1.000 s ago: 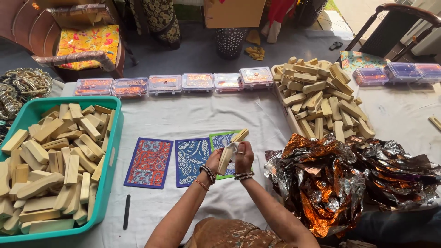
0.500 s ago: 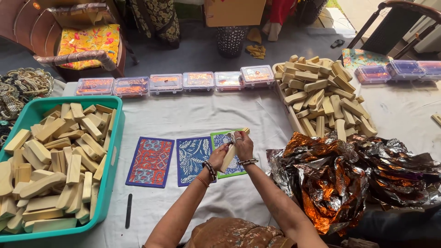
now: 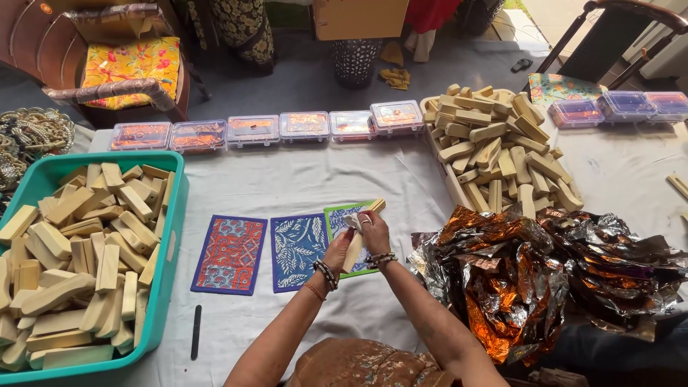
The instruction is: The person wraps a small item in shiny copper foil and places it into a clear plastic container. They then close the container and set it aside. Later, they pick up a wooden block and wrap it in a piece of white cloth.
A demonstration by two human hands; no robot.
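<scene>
Holding a pale wooden block [image 3: 356, 239] between them, both hands work above the white-covered bench [image 3: 301, 179], just over the green patterned mat [image 3: 337, 218]. The left hand [image 3: 338, 251] has its grip closed around the lower part of the block, fingers wrapped on its long sides; the right hand [image 3: 373, 231] pinches a small whitish piece, perhaps cloth or paper, against the upper end, its grip closed as well. The block looks stiff and light, a plain elongated bar of unfinished wood, so it should sit firmly in a bare hand without slipping, and it seems in no way fragile. Its long flat faces offer the surest hold, near the middle or lower half, leaving the top end free. Beside the green mat lie a blue patterned mat [image 3: 297, 251] and a red patterned mat [image 3: 231, 254]. Many similar blocks fill the teal tub [image 3: 169, 251] on the left and a heaped tray [image 3: 494, 154] on the right; crumpled foil [image 3: 516, 279] lies near the right arm.
</scene>
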